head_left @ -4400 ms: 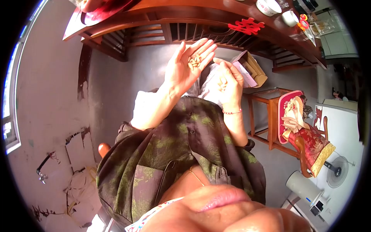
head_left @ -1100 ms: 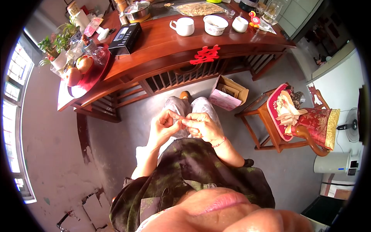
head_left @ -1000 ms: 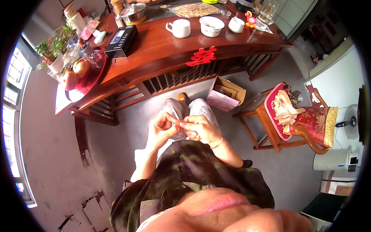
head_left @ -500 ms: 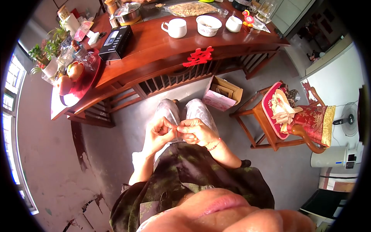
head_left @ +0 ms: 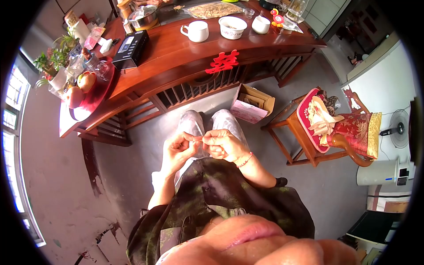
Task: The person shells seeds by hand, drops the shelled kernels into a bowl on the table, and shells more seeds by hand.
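Nearest me is the seated person's dark, green-blotched shirt, and just beyond it the two bare hands come together above the thighs. The left hand and the right hand meet at the fingertips, pinching a small item between them, too tiny for me to make out. It sits right where the fingertips touch, at the far edge of both hands. The other fingers are curled, and whether the palms hold anything I can't tell. Beyond are the pale trousers, then an open cardboard box on the floor, with a wooden chair to the right. Farther off stands the red-brown table, with a white mug, a white bowl and a small white cup along it; a flat clear bag lies behind them.
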`<act>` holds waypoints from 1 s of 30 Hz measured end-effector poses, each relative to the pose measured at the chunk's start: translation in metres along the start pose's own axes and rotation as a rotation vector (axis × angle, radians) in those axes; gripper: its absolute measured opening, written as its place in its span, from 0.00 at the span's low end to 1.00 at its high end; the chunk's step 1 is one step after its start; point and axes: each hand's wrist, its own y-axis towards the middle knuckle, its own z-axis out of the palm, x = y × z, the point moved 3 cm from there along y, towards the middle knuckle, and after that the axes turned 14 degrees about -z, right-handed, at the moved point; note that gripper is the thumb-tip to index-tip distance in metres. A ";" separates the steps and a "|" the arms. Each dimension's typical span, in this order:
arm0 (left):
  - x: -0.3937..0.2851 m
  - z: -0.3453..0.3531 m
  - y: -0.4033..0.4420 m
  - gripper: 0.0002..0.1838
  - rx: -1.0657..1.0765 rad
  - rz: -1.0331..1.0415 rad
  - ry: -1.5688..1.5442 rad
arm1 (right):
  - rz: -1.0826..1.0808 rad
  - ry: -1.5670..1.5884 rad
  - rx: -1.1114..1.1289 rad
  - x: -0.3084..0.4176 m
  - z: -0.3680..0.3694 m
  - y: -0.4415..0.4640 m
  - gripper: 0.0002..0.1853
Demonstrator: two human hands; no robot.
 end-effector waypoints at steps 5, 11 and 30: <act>-0.003 -0.005 -0.004 0.03 0.033 -0.016 -0.074 | 0.003 -0.022 0.037 -0.002 0.006 0.000 0.11; -0.005 -0.005 -0.004 0.03 0.043 0.003 -0.092 | 0.005 -0.075 0.014 -0.001 0.011 -0.001 0.11; -0.011 0.010 0.007 0.02 -0.019 0.056 0.149 | -0.015 -0.031 -0.010 0.002 -0.006 -0.002 0.11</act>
